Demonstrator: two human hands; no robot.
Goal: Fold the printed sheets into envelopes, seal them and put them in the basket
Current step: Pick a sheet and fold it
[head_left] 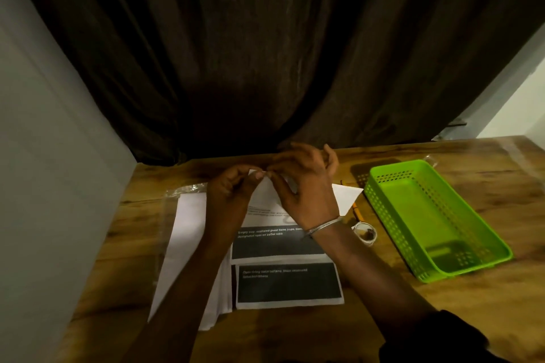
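Observation:
A printed sheet (287,284) with black text blocks lies in front of me on the wooden table (486,303). Its far part is folded up, with a white corner (348,196) pointing right. My left hand (233,188) and my right hand (303,183) meet at the sheet's far edge, both pinching the folded paper between thumb and fingers. A stack of white sheets (185,239) lies to the left, partly under my left forearm. The green plastic basket (442,194) stands to the right with nothing inside it.
A roll of clear tape (365,233) and a pencil (357,211) lie between the sheet and the basket. A dark curtain (265,53) hangs behind the table. A pale wall (44,156) closes the left side. Clear plastic wrap (182,187) lies under the stack.

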